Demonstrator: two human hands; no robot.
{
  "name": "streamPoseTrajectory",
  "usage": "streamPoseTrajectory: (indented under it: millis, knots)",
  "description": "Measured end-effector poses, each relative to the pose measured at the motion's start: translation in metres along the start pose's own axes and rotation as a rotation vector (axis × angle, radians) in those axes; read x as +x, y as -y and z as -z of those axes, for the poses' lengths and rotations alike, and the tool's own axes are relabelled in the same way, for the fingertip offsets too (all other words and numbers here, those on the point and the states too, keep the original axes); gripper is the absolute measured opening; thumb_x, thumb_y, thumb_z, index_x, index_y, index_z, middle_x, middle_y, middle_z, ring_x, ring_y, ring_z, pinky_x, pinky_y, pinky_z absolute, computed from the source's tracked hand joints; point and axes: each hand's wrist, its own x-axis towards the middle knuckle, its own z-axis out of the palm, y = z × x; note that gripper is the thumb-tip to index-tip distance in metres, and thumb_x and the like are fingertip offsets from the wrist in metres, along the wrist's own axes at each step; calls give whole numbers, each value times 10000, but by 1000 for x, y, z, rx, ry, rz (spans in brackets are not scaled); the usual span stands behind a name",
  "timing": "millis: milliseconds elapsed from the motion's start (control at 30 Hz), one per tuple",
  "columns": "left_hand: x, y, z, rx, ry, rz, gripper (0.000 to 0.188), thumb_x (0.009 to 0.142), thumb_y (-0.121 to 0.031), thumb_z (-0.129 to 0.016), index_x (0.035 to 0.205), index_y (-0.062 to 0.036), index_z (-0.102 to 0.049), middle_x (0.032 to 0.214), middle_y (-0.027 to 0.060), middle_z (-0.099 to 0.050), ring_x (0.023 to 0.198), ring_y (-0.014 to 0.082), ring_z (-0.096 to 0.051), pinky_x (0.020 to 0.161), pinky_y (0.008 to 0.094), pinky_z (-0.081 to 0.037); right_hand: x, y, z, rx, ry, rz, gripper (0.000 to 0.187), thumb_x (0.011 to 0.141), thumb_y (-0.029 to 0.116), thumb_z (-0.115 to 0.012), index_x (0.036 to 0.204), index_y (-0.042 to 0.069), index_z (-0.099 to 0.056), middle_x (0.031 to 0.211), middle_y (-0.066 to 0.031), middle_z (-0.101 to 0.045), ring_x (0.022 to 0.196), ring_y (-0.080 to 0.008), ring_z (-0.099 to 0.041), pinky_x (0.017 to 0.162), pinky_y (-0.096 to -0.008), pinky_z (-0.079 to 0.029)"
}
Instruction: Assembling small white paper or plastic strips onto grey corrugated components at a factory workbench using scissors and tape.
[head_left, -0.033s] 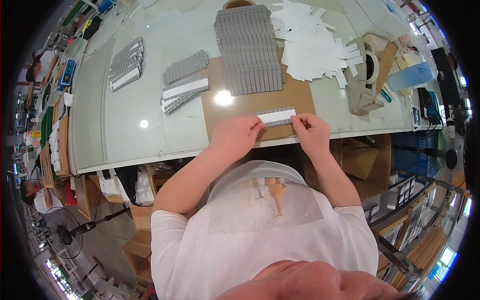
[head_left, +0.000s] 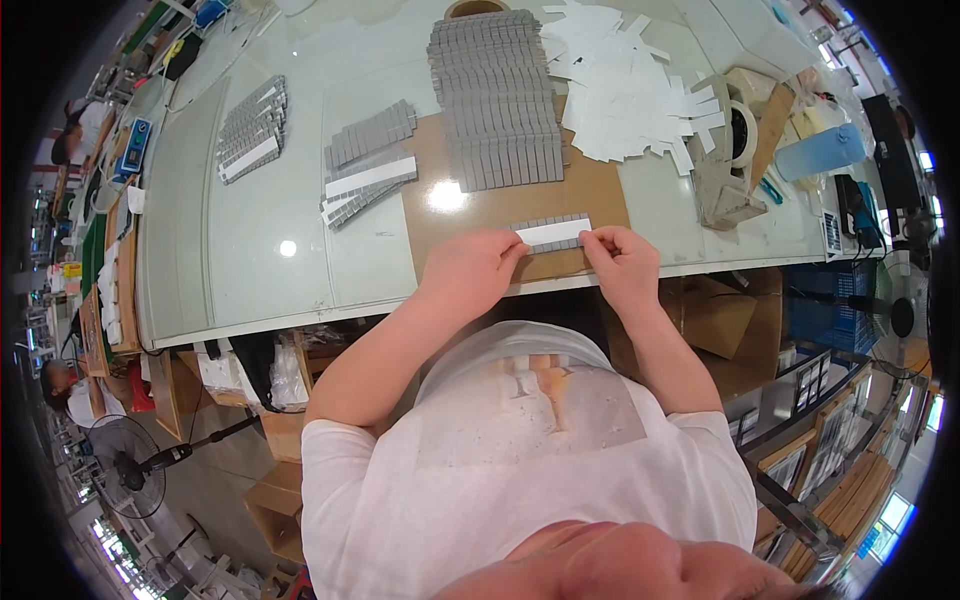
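A white paper-like strip (head_left: pixel 553 233) lies along a grey segmented strip (head_left: pixel 560 219) on a brown board (head_left: pixel 425 215) at the table's near edge. My left hand (head_left: pixel 472 268) is closed in a pinch at the white strip's left end. At its right end, my right hand (head_left: pixel 625 262) pinches with thumb and fingers. Beyond them, overlapping rows of grey segmented strips (head_left: pixel 500 110) cover the board's far part. To the left lie a small stack of grey strips (head_left: pixel 372 135) and a white-topped strip (head_left: pixel 370 178). Another such pile (head_left: pixel 250 130) sits farther left.
White paper strips (head_left: pixel 625 90) are spread at the back right. Beside them stand a tape dispenser (head_left: pixel 728 190) with a tape roll (head_left: pixel 743 135) and a blue bottle (head_left: pixel 820 152). A standing fan (head_left: pixel 125 467) is at the lower left, past the glossy table (head_left: pixel 260 270).
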Motion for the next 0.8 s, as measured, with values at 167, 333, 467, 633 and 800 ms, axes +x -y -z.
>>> streamPoseTrajectory:
  millis: [167,333,467,633,800]
  knots:
    - [9,-2,5,1,123,205,255,938,-291,-660,1054,-65,-676,813,142,-705,778,337,-675,693,428,-511,1,1,-3,-139,-29,49,157,870,122,-782,835,-6,-698,655,-4,-616,592,-55,-521,561,-233,-449]
    - [13,-1,7,40,156,223,258,922,-301,-678,993,-55,-644,799,131,-704,792,341,-677,703,440,-510,4,3,-2,-187,-16,65,151,857,120,-788,826,6,-695,641,-4,-608,573,-67,-521,550,-244,-447]
    - [17,0,7,74,191,265,283,902,-308,-698,974,-40,-642,842,140,-712,832,344,-681,727,436,-521,4,3,-3,-227,-20,76,147,842,121,-795,818,15,-697,619,-12,-592,557,-87,-520,546,-261,-450]
    - [23,2,11,49,225,296,295,884,-315,-713,938,-33,-647,862,146,-712,851,340,-683,740,430,-527,3,-3,-2,-270,-36,153,154,839,151,-774,931,54,-698,755,-52,-647,647,-172,-588,588,-310,-471]
    - [28,1,14,24,280,323,284,877,-322,-722,923,-50,-653,880,156,-712,867,356,-678,769,446,-532,-11,12,-11,-458,60,615,361,813,229,-766,1154,127,-710,1294,-123,-597,1162,-352,-552,1028,-502,-374]
